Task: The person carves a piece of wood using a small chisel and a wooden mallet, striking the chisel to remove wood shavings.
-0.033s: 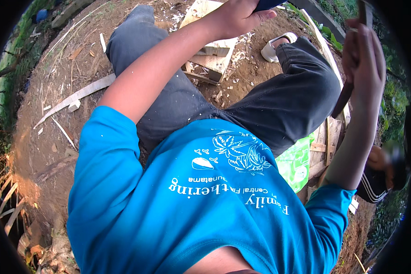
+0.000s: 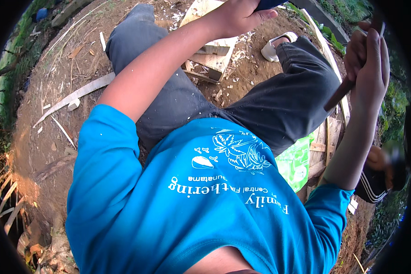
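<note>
In the head view, the person sits on bare soil with knees spread, in dark grey trousers [image 2: 301,86] and a blue T-shirt [image 2: 137,214]. The left hand [image 2: 235,20] is at the top edge, its forearm crossing above the left thigh. A dark blue object [image 2: 270,4] sits against it, beside the outstretched thumb; the frame cuts off the other fingers, so I cannot tell whether they are clamped on it.

The right hand [image 2: 367,64] is raised at the upper right, its fingers curled around a brown tool [image 2: 340,96]. The tool slants through the grip: one end points down and left, over the right knee, and the other reaches the dark rim, where its shape is unclear.

Below the left forearm, between the legs, lie pale wooden blocks [image 2: 218,49], with shavings [image 2: 236,55] scattered on the soil. A light sandal [image 2: 270,52] is on the right foot. A bright green bag [image 2: 294,166] lies beside the right thigh, next to wooden boards [image 2: 322,147]. Farther right is another person, partly visible, in a dark garment with white stripes [image 2: 371,188].
</note>
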Motion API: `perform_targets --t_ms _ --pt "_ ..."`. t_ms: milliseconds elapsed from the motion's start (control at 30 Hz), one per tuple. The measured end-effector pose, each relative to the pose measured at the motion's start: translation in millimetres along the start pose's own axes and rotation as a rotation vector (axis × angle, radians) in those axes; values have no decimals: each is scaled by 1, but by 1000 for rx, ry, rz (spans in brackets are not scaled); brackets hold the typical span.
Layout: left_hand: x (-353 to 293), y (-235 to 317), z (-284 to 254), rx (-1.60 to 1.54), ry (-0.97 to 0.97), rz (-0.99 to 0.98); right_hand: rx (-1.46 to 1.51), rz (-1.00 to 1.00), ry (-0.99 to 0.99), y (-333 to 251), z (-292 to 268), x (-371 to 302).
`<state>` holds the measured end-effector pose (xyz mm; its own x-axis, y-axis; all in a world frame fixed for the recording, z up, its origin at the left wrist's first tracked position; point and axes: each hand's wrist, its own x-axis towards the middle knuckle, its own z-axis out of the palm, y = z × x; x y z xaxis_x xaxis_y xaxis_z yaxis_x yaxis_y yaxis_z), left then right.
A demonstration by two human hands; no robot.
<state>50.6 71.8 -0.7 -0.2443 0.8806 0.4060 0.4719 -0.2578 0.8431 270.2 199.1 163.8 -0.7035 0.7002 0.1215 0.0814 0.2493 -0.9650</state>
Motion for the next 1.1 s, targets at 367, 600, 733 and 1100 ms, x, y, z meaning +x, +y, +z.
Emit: perform_targets --t_ms 367,600,733,1100 --pt "22 -2 36 108 -253 78 30 306 -67 33 -20 -34" --pt "31 9 51 94 -762 -151 181 383 -123 49 -6 -57" --pt "46 25 27 10 -360 -257 229 385 -94 55 -8 -63" --pt "17 1 -23 -432 65 -254 217 372 -109 47 4 -59"
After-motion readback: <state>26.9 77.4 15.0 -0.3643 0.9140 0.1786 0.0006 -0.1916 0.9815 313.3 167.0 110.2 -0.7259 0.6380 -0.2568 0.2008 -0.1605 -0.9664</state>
